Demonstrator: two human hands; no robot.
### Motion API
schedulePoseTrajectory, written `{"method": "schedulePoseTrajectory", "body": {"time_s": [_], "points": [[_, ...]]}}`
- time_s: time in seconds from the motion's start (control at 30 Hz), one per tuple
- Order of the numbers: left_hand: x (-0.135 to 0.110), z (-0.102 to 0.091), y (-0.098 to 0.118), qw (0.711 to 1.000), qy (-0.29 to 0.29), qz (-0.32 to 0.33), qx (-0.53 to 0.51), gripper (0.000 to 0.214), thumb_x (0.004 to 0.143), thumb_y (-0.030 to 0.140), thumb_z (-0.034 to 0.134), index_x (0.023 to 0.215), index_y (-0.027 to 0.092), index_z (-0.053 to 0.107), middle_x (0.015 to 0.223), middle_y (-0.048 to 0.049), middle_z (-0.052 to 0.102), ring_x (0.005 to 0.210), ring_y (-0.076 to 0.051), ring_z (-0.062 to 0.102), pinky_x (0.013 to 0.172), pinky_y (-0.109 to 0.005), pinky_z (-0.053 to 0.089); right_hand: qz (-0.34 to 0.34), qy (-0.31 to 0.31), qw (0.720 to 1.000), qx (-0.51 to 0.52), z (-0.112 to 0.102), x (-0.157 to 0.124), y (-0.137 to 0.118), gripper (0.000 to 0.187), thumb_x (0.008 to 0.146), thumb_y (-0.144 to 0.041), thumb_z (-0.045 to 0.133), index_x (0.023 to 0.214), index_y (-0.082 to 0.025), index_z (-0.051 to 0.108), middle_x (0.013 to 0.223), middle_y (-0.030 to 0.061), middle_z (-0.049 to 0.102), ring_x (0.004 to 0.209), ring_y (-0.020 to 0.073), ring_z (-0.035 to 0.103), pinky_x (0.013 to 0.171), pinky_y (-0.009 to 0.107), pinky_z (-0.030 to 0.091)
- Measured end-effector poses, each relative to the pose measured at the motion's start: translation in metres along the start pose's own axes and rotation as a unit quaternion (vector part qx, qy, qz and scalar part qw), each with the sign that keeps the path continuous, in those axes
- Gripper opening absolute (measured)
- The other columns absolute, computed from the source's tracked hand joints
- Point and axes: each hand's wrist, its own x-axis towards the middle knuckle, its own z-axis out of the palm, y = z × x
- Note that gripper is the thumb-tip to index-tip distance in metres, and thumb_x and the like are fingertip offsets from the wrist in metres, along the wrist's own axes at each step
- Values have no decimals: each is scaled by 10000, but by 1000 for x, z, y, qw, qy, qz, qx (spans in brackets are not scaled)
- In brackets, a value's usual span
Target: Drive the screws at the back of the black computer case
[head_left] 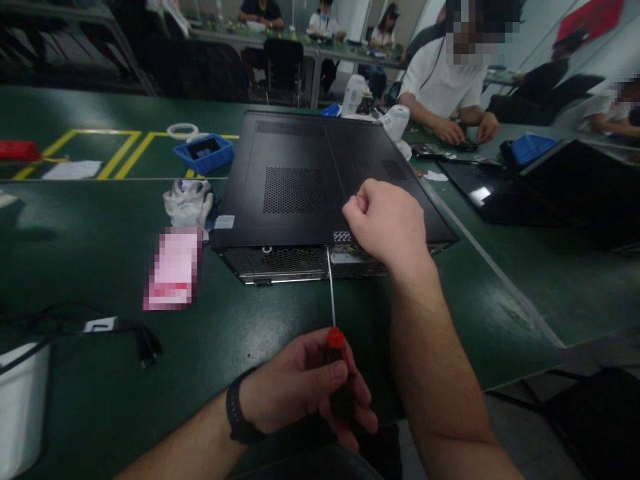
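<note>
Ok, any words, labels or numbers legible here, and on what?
Nothing is legible.
White sticker on the black metal computer case: too small.
Pale label on its rear panel: blurred.
Red wall sign: blurred.
Pink rectangular card: pixelated.

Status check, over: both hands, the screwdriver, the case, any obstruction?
Left hand gripping screwdriver, tip at computer case rear panel. Right hand fisted on case's top rear edge. Nothing blocking the shaft; glove lies beside case.
</note>
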Motion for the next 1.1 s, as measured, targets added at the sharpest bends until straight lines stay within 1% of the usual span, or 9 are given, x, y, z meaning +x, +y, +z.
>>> {"method": "schedulePoseTrajectory", "body": {"time_s": [0.13, 0.27, 0.37, 0.43, 0.6, 0.67, 0.8, 0.9, 1.1], "points": [[-1, 2, 2, 1000, 12, -12, -1, 243, 948, 307, 727, 1110, 134, 672, 1019, -91, 764, 975, -236, 794, 785, -349, 673, -4, 7, 1000, 2, 0, 0, 0, 207, 914, -305, 482, 798, -219, 631, 836, 80, 688, 770, 218, 560, 666, 348, 313], [0, -1, -2, 1000, -2, -4, 1, 211, 936, 299, 741, 1047, 158, 632, 977, -72, 769, 896, -226, 804, 652, -288, 665, -3, 4, 1000, 3, 0, 0, 0, 211, 918, -307, 477, 808, -218, 633, 848, 82, 688, 787, 223, 572, 683, 351, 331], [0, -3, -4, 1000, -12, 15, 1, 182, 959, 288, 710, 1049, 173, 602, 969, -68, 779, 870, -221, 809, 610, -263, 654, -4, 1, 1000, 4, 0, 0, 0, 217, 921, -315, 476, 812, -217, 636, 842, 81, 685, 779, 221, 570, 682, 353, 331], [-1, -3, -3, 1000, -17, 13, -7, 173, 979, 305, 681, 1068, 171, 616, 982, -76, 782, 886, -226, 808, 627, -275, 660, -4, 5, 1000, 4, 0, 0, 0, 216, 919, -312, 477, 804, -217, 634, 831, 78, 682, 770, 217, 563, 673, 353, 319], [-2, 1, 2, 1000, 8, -13, -17, 255, 984, 303, 671, 1172, 132, 670, 1073, -122, 775, 1034, -268, 785, 796, -369, 676, -9, 11, 1000, 3, 1, 0, 1, 218, 911, -311, 476, 797, -216, 636, 815, 72, 677, 744, 204, 538, 658, 348, 291], [-1, 1, 2, 1000, 13, -9, -12, 216, 977, 281, 681, 1138, 137, 672, 1052, -105, 774, 1007, -254, 791, 773, -353, 680, -7, 12, 1000, 3, 2, 0, 1, 222, 911, -316, 476, 810, -211, 643, 825, 75, 678, 750, 203, 540, 660, 344, 295], [0, -2, -2, 1000, -2, 12, -6, 150, 976, 271, 683, 1070, 166, 629, 991, -69, 780, 908, -224, 807, 630, -274, 669, -1, 9, 1000, 3, 2, 0, 0, 228, 917, -316, 473, 824, -207, 650, 834, 80, 679, 766, 208, 552, 674, 340, 317], [1, -3, -3, 1000, -11, 22, -4, 141, 991, 279, 664, 1077, 179, 613, 991, -68, 788, 902, -211, 809, 653, -283, 672, 0, 9, 1000, 5, 2, 0, 1, 219, 917, -308, 475, 818, -209, 644, 837, 81, 682, 771, 210, 555, 682, 342, 328], [0, 1, 1, 1000, -6, 4, -22, 207, 996, 327, 657, 1114, 158, 667, 1028, -97, 781, 945, -236, 805, 717, -336, 683, -5, 8, 1000, 8, 1, 0, 1, 225, 915, -309, 473, 815, -208, 647, 834, 79, 681, 768, 207, 560, 683, 342, 331]]}}
